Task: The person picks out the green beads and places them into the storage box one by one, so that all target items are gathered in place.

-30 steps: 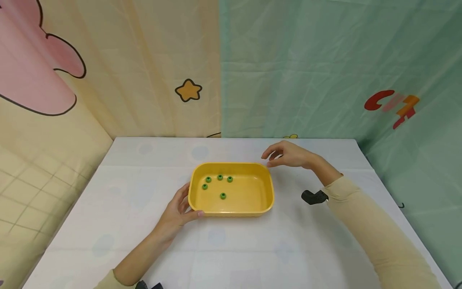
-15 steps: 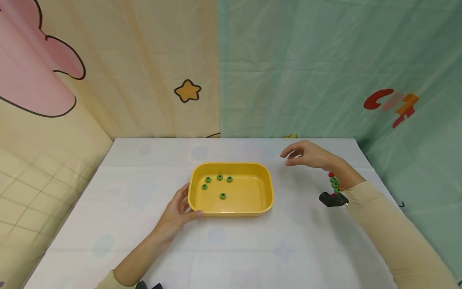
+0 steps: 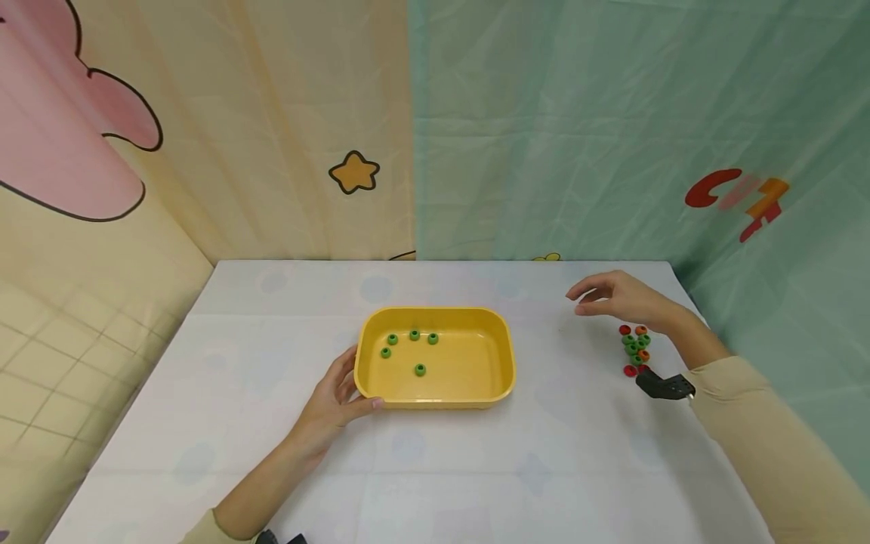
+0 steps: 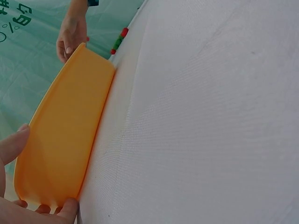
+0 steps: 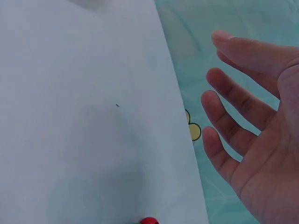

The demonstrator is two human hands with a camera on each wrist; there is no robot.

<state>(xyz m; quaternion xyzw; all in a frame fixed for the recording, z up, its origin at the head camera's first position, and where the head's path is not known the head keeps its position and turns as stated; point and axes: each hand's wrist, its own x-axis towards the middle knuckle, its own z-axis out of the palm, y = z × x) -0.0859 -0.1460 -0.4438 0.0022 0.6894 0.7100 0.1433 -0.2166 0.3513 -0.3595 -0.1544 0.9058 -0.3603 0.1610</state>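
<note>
In the head view my left hand grips the left end of a yellow plastic tray, thumb over the front rim and fingers along its left side. The left wrist view shows that thumb and fingertips against the tray's wall. Several small green beads with holes lie on the tray floor, mostly toward the left. My right hand hovers over the table to the tray's right, fingers loosely bent and holding nothing. Just below it lies a cluster of red, orange and green beads.
A white cloth with pale spots covers the table. Fabric curtains, one yellow and one green, hang along its far edge and sides. A black wrist mount on my right arm partly overlaps the lower end of the bead cluster.
My right hand has moved from the tray's upper right corner rightward, away from it. The bead cluster under that forearm has come into sight. Left hand and tray stay put.
</note>
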